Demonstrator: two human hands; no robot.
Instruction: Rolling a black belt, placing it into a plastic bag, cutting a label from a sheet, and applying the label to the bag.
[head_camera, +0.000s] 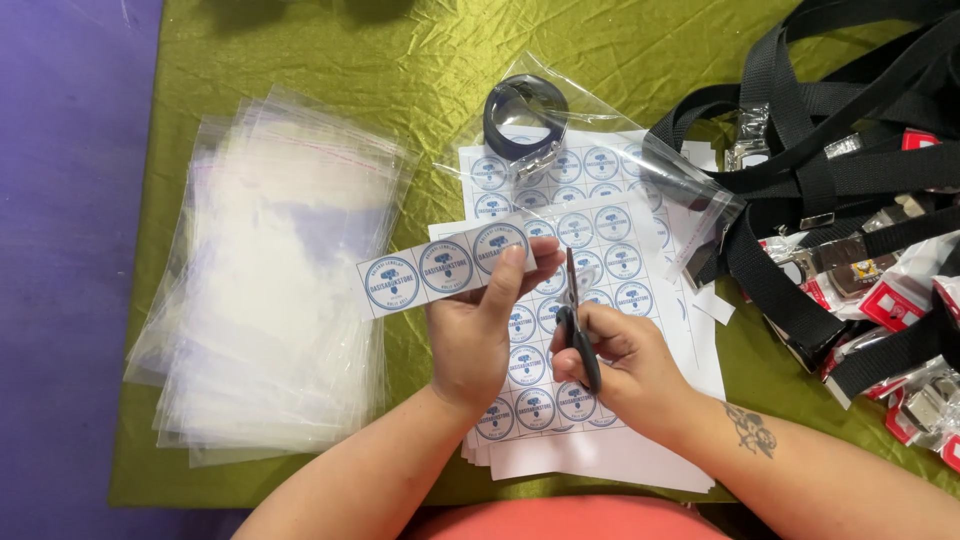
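My left hand (480, 335) pinches a narrow white strip of round blue stickers (440, 265), held level above the sheets. My right hand (620, 365) grips dark-handled scissors (574, 320), blades pointing up toward the strip's right end. Under both hands lies a stack of white sticker sheets (600, 250) printed with rows of blue circles. The scissor blades look nearly closed, just beside the strip.
A pile of clear plastic bags (270, 280) lies to the left on the olive-green cloth (330, 60). A clear bag holding a rolled black belt (525, 115) rests on the sheets' top. Black belts with metal buckles (830, 170) and red-white packets (900, 300) crowd the right.
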